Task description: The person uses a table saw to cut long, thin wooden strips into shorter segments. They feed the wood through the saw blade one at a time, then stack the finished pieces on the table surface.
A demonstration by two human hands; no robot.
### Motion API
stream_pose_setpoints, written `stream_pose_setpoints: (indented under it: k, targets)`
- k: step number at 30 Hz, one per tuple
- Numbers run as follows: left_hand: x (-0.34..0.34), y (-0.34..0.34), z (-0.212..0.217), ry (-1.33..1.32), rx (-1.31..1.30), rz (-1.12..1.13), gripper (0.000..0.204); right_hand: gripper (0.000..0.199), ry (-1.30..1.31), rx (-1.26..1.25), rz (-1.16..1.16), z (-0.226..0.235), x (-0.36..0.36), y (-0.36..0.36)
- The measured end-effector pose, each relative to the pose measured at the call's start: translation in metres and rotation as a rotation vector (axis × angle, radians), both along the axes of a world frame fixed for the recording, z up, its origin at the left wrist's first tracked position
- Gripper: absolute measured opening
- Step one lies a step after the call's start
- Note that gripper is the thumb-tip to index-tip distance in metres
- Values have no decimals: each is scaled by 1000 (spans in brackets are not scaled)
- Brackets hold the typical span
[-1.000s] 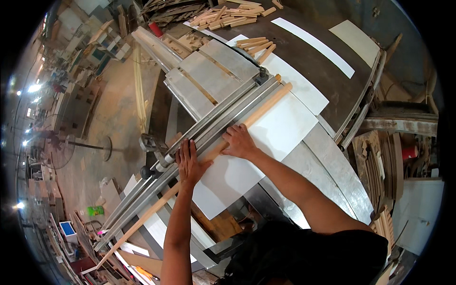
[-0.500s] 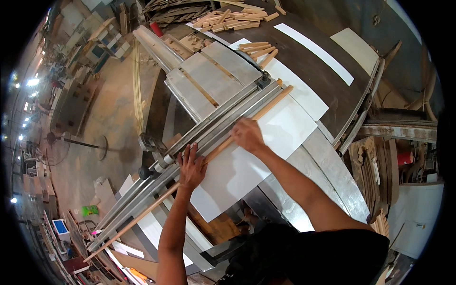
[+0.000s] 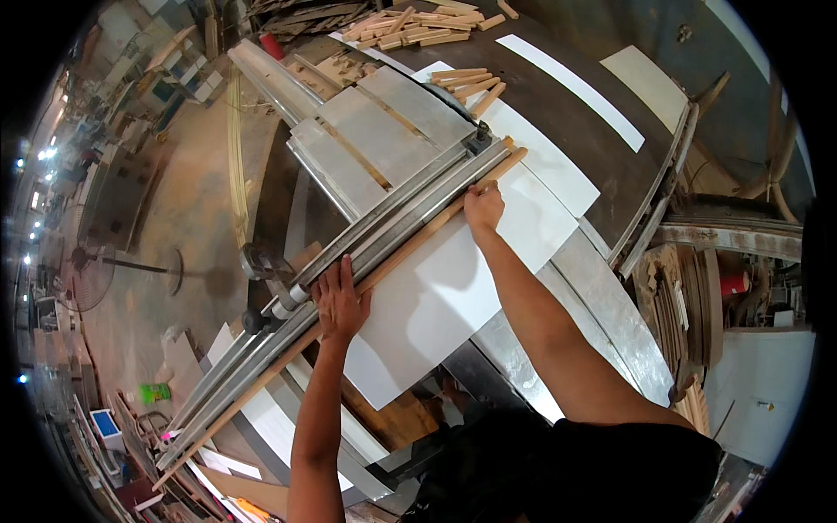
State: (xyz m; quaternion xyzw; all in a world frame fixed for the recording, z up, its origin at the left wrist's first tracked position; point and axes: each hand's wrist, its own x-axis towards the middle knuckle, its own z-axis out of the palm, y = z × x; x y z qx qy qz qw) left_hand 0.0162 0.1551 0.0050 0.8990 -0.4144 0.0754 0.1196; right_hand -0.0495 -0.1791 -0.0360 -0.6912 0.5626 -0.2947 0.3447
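A long, thin wooden strip point(image 3: 410, 247) lies along the aluminium fence point(image 3: 392, 228) of a sliding table saw, slanting from lower left to upper right. My left hand point(image 3: 340, 301) rests over strip and fence, fingers stretched out across the metal and thumb on the near side. Further up, near the strip's far end, my right hand point(image 3: 484, 207) is closed with its fingers around the wood. Beneath the strip and my right forearm is a white panel point(image 3: 418, 318). Beyond the fence is the grey metal sliding table point(image 3: 349, 166) with two slots.
Short wooden pieces point(image 3: 427, 30) are heaped at the far end of the dark table point(image 3: 558, 105); several more point(image 3: 471, 83) lie nearer the fence. A curved white strip point(image 3: 575, 91) lies to the right. A standing fan point(image 3: 87, 270) is on the floor at left, and offcuts point(image 3: 667, 305) are stacked at right.
My right hand has slid up and right along the strip toward its far end. The strip now lies closer along the fence. My left hand stays near the same place on the fence.
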Motion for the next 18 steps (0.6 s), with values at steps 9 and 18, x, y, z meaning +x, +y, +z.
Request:
stream_pose_setpoints:
  k: [9,18]
  targets:
    - [0,-15,5,-24,-17,49,83,30,7,-33,-45,-11,4,0]
    - [2,-18,-1,15,21,75,90,36,-35,42,-37,-12,4,-5]
